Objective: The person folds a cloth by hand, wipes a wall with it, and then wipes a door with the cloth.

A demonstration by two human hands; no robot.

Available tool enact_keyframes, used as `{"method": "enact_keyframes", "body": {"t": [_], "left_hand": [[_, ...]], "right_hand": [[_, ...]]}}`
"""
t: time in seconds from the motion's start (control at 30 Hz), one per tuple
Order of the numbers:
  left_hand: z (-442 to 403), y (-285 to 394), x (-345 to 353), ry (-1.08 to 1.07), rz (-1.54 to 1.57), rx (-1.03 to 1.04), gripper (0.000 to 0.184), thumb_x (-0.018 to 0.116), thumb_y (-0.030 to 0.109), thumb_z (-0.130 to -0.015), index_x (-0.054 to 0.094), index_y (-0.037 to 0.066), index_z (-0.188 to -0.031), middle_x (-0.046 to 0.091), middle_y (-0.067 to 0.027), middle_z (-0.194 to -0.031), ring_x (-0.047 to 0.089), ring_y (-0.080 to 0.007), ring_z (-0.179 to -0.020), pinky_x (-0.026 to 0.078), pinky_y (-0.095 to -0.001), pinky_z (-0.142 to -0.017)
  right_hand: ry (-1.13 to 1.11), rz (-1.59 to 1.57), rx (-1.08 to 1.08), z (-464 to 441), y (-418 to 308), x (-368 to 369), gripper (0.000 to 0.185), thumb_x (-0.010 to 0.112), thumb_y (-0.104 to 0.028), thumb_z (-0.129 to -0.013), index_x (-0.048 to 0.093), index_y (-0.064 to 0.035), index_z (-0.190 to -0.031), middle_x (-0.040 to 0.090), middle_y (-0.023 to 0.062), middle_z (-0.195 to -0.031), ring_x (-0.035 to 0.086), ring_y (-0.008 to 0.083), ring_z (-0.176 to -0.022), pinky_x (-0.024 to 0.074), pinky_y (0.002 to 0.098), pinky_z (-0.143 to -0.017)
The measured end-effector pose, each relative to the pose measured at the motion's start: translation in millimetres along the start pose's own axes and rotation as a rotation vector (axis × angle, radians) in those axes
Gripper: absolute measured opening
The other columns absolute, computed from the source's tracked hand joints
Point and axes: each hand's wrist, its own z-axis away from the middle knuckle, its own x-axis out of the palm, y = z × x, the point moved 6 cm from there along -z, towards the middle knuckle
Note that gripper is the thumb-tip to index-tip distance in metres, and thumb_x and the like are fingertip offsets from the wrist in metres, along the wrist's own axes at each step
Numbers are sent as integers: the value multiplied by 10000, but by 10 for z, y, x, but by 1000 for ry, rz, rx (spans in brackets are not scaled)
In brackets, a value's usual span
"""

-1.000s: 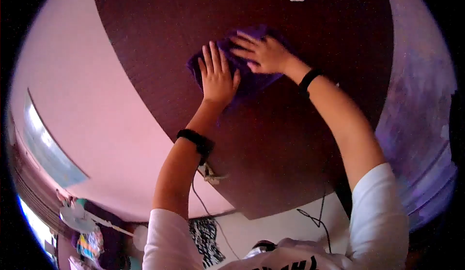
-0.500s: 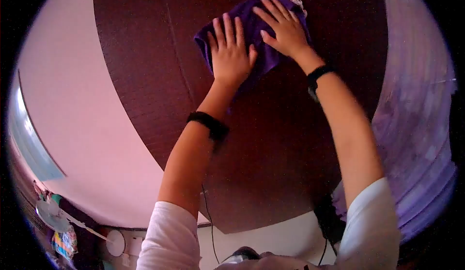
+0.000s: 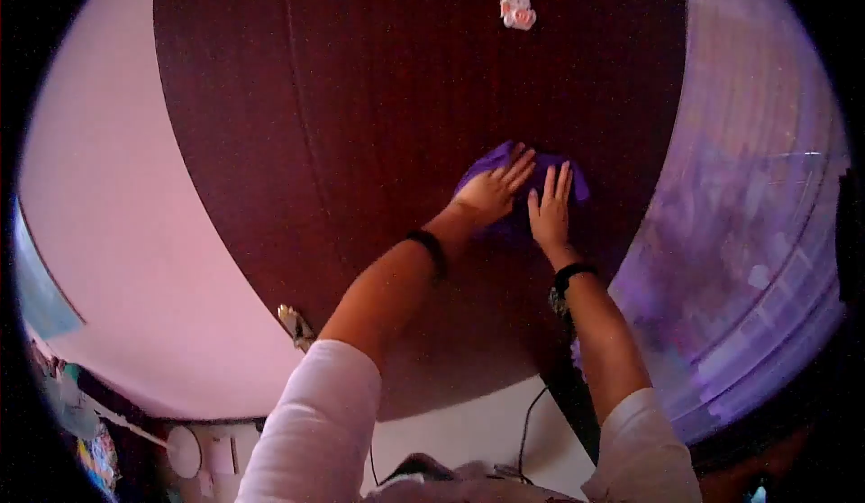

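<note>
Both hands press on a crumpled purple cloth lying against a dark brown wooden panel, which looks like a door. My left hand rests flat on the cloth's left part, its fingers stretched toward the upper right. Beside it, my right hand points upward with its fingers out, touching the cloth's right part. Neither hand grips the cloth; part of it is hidden beneath them. Each wrist wears a black band.
A pink and white rose decoration is on the panel above the hands. A metal handle shows at the panel's lower left edge. Pinkish wall stands to the left, and a sheer purple curtain hangs to the right.
Both hands and the cloth have moved down the panel, the left hand also to the right. The rose decoration is now uncovered, and the metal handle has come into view.
</note>
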Motion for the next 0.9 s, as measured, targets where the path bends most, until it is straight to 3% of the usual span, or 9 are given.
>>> {"method": "enact_keyframes", "body": {"t": [0.07,0.2,0.27,0.37,0.47,0.53,0.67,0.73,0.9], "left_hand": [[70,-50,-1,-155,-18,-68,664,390,407,-819,110,64,-1313,31,-87,-1380,31,-269,-1267,55,-419,-1020],[271,-188,-98,-119,12,-104,666,392,422,-816,112,82,-1316,31,-102,-1379,41,-281,-1266,96,-427,-1013],[429,-254,-243,-129,-65,-143,690,402,448,-803,117,85,-1315,41,-112,-1376,62,-291,-1262,155,-403,-1005],[781,-543,-447,-31,2,-287,725,450,450,-777,129,79,-1311,50,-121,-1374,76,-312,-1257,339,-399,-911],[1279,-825,-549,-10,-3,-474,725,472,429,-772,136,77,-1310,56,-126,-1372,64,-336,-1253,360,-409,-890],[1665,-973,-646,-25,-21,-622,687,478,418,-742,231,78,-1286,162,-139,-1349,144,-344,-1235,201,-445,-974],[2356,-1103,-748,61,-118,-854,714,515,361,-711,230,21,-1271,158,-192,-1332,141,-402,-1216,187,-521,-949],[2526,-1015,-752,24,-114,-906,712,521,341,-707,230,13,-1269,156,-205,-1329,141,-411,-1212,188,-526,-946],[2692,-912,-719,30,-41,-983,688,535,294,-703,248,13,-1261,158,-224,-1321,137,-430,-1207,207,-549,-925]], "right_hand": [[-30,-5,-28,-7,-7,-45,551,458,-195,-820,205,-25,-1279,41,182,-1356,112,389,-1225,226,442,-974],[-166,-31,-158,-80,-200,-240,578,490,-158,-789,211,-108,-1293,47,150,-1364,128,387,-1222,246,436,-968],[-196,-33,-245,-110,-344,-325,593,500,-147,-777,213,-132,-1295,54,142,-1365,137,388,-1219,253,435,-965],[-199,-11,-384,-268,-842,-460,583,497,-129,-762,242,-150,-1286,128,144,-1350,180,365,-1213,270,429,-957],[-144,-24,-580,-409,-1328,-379,536,475,-156,-777,272,-155,-1273,188,119,-1339,191,325,-1221,294,413,-945],[-154,-91,-640,-464,-1698,-348,516,468,-171,-781,287,-160,-1265,211,99,-1334,210,304,-1217,307,402,-935],[-164,-187,-769,-329,-2425,-208,482,469,-197,-783,324,-182,-1242,233,47,-1333,278,255,-1194,340,395,-903],[-105,-103,-781,-187,-2691,-109,466,447,-218,-790,336,-213,-1243,240,37,-1334,273,231,-1201,335,439,-886],[-194,-23,-799,-79,-2655,10,538,490,-242,-757,300,-245,-1260,233,14,-1339,399,191,-1104,359,419,-857]]}}
